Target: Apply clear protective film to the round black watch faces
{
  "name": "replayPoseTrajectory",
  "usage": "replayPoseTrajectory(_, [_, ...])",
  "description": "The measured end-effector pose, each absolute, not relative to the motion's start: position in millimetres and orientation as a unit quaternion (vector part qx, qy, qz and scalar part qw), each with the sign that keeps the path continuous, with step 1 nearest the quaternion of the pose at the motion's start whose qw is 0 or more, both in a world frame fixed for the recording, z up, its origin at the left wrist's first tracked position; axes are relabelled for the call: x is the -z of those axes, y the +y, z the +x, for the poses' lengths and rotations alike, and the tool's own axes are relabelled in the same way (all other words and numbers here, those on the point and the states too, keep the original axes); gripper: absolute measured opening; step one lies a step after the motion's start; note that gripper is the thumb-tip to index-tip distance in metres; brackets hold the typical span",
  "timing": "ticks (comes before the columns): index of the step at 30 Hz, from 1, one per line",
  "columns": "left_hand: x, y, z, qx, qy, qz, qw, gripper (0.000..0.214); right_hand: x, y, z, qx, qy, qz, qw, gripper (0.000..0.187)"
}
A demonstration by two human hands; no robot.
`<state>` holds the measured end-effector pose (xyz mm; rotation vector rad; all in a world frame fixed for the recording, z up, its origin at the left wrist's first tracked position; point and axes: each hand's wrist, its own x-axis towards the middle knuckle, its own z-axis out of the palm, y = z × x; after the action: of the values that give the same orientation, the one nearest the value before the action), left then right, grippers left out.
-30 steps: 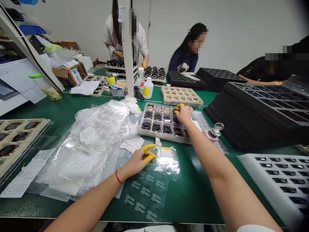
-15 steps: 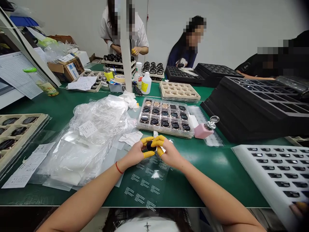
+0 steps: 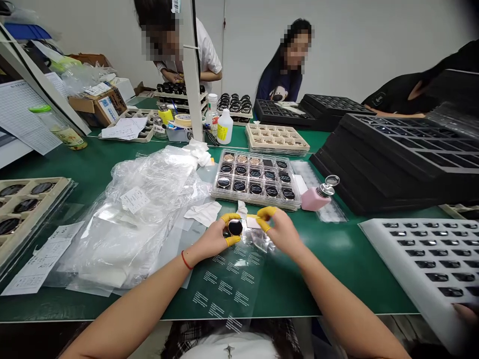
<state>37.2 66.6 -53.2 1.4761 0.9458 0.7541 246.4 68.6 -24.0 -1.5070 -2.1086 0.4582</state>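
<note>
In the head view, your left hand (image 3: 211, 243) pinches a round black-faced case (image 3: 235, 228) at its rim between yellow finger cots (image 3: 232, 240); your right hand (image 3: 266, 220) shows nothing held, its fingers slightly parted beside a white pad (image 3: 253, 223), though I cannot tell whether they touch it. The step in hand looks like close handling of that one case, and the next move seems to call for a steady left pinch and free room for your right fingertips. A clear sheet with white print (image 3: 224, 287) lies nearer you; beyond your hands sits a tray of round cases (image 3: 258, 200), with crumpled tissue (image 3: 204, 213) crowding the way and a pink pump bottle (image 3: 315, 199) by its right end
</note>
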Motion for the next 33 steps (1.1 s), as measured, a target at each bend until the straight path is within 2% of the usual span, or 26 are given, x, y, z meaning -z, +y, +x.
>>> replayPoseTrajectory(3, [52.0, 67.7, 34.2, -0.316, 0.395, 0.624, 0.596, 0.050, 34.2, 79.1, 270.3, -0.099, -0.756, -0.629, 0.151, 0.013])
replayPoseTrajectory(5, [48.2, 67.5, 33.2, -0.313, 0.385, 0.626, 0.601, 0.047, 38.7, 86.0, 269.6, -0.068, -0.757, -0.634, 0.140, 0.015])
replayPoseTrajectory(10, [38.3, 66.7, 34.9, -0.312, 0.386, 0.623, 0.604, 0.041, 48.7, 105.9, 224.0, -0.079, -0.797, -0.565, 0.196, 0.026])
replayPoseTrajectory(14, [36.8, 68.5, 33.5, -0.323, 0.403, 0.607, 0.604, 0.045, 54.1, 113.2, 210.2, -0.101, -0.816, -0.536, 0.191, 0.015])
replayPoseTrajectory(19, [41.5, 71.2, 31.7, -0.335, 0.420, 0.608, 0.584, 0.045, 35.4, 81.5, 216.5, -0.126, -0.828, -0.437, 0.326, 0.007])
replayPoseTrajectory(23, [43.6, 68.4, 35.4, -0.337, 0.417, 0.654, 0.534, 0.045, 36.5, 65.5, 201.5, -0.076, -0.875, -0.323, 0.352, 0.011])
replayPoseTrajectory(29, [39.6, 67.7, 34.7, -0.344, 0.416, 0.643, 0.544, 0.040, 54.1, 85.4, 201.8, -0.044, -0.829, -0.348, 0.437, 0.013])
replayPoseTrajectory(33, [39.1, 70.6, 29.7, -0.362, 0.431, 0.624, 0.541, 0.047, 52.5, 75.9, 199.2, -0.055, -0.838, -0.340, 0.424, 0.015])
